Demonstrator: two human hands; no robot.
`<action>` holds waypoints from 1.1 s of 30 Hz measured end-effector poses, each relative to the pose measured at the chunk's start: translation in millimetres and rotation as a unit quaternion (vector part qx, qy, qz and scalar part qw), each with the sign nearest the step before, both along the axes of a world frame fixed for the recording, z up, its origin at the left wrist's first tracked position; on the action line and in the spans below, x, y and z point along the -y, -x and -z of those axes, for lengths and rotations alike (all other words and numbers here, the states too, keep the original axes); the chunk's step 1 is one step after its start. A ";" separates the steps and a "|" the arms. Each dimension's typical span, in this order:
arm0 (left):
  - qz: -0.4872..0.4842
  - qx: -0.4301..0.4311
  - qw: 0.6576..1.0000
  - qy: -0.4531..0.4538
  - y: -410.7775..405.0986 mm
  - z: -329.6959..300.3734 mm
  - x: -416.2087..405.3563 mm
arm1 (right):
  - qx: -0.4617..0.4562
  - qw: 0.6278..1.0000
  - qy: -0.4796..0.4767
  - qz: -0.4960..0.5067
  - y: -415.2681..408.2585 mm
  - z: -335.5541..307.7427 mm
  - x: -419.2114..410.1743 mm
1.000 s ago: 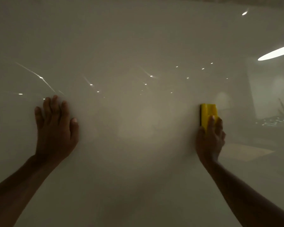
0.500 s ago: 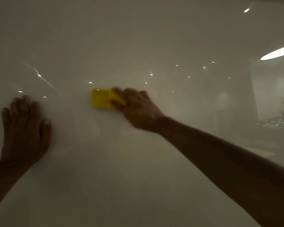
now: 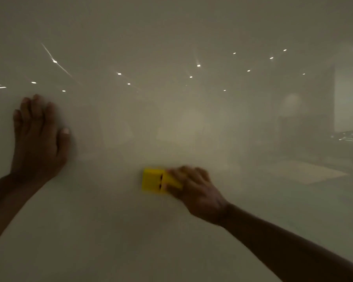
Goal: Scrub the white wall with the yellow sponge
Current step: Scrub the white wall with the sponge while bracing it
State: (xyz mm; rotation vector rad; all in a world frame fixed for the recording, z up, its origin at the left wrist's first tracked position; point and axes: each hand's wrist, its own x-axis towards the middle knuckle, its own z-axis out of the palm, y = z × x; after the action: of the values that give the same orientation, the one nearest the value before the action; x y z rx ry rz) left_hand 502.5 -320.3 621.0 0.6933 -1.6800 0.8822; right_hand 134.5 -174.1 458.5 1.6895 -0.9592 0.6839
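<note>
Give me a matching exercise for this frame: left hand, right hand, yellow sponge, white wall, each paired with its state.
Column A
1. left hand
2. right hand
3. yellow sponge
4. white wall

Column B
a. glossy, showing reflected ceiling lights
b. pressed against the wall under fingertips
c. flat on the wall, holding nothing
d. gripping the sponge, motion-blurred

Pairs: 1-c, 2-d, 3-b, 4-a

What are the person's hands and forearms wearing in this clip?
Nothing that shows: the left hand and right hand are bare, no gloves, rings or watch visible. Both forearms are uncovered to the frame edge, no sleeves. Dim light and blur could hide small details.
</note>
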 end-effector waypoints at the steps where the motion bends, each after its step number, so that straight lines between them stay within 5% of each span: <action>1: 0.001 0.006 1.000 -0.001 -1.4 1.2 -0.3 | -0.048 0.998 -0.029 0.004 2.9 16.9 -0.8; 4: -0.001 0.027 1.000 0.008 -12.5 5.0 1.4 | -0.018 1.000 -0.009 -0.001 24.7 16.6 -11.9; 7: -0.006 0.044 0.999 0.019 -34.4 11.6 7.6 | 0.245 0.961 0.127 -0.002 55.7 7.9 -26.4; 11: -0.005 0.041 0.999 0.015 -69.6 20.7 14.9 | 0.681 0.704 0.198 0.046 40.9 32.3 -27.2; 13: -0.009 0.039 0.999 0.006 -85.0 21.4 16.4 | 0.717 0.664 0.208 0.040 9.3 47.0 -17.8; 18: -0.034 0.044 0.998 0.019 -122.5 21.9 20.5 | 0.667 0.722 0.183 0.034 -94.7 60.2 4.5; 24: -0.056 0.036 0.998 0.003 -176.3 22.1 26.7 | 0.527 0.839 0.133 0.015 -193.5 -4.7 28.4; 33: -0.087 0.023 0.995 -0.035 -247.5 24.8 36.1 | 0.320 0.946 0.045 -0.015 -348.5 -78.1 75.1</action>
State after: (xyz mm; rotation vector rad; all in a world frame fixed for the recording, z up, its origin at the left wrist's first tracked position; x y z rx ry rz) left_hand 749.9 -356.4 596.2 0.8847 -1.7174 0.9709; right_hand 483.0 -249.2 536.6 1.4179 -1.3212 1.3234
